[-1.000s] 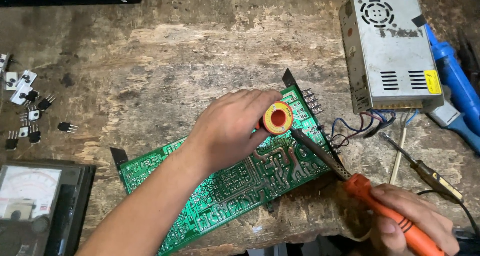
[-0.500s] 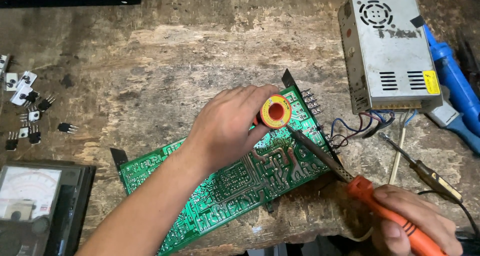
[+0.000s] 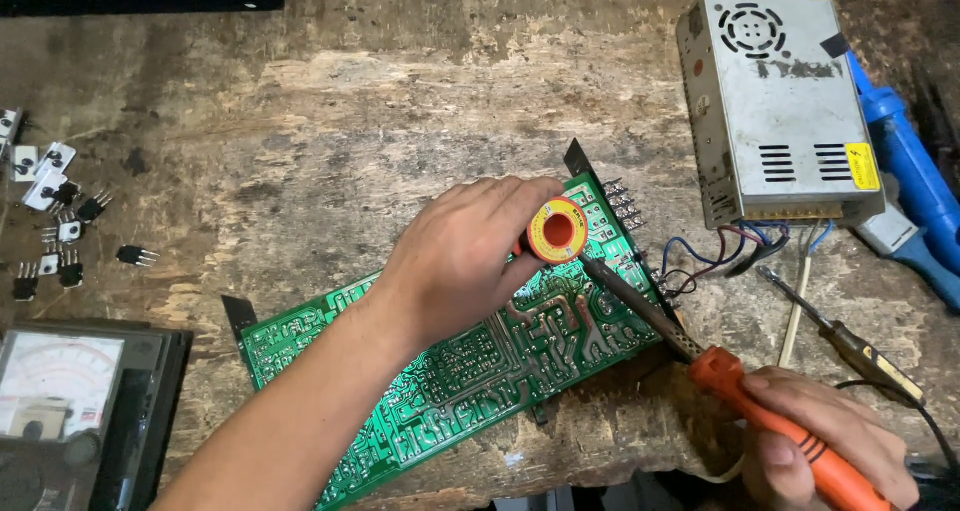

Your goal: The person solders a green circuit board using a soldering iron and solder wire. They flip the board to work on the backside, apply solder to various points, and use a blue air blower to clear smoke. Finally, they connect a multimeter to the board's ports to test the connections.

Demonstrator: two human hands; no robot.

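The green circuit board (image 3: 480, 356) lies slanted, solder side up, across the rough, cracked wooden bench (image 3: 330, 121), its shiny traces running toward two o'clock. At its upper end the left hand (image 3: 460, 261) pinches a small round red-and-yellow spool (image 3: 557, 230), fingers closed on it. From five o'clock the right hand (image 3: 820, 441) grips the orange handle of a soldering iron (image 3: 700, 356), whose dark tip meets the board just below the spool. A perforated grey metal box (image 3: 775, 101) sits at one o'clock; the meter (image 3: 60, 401) at eight o'clock is cut off.
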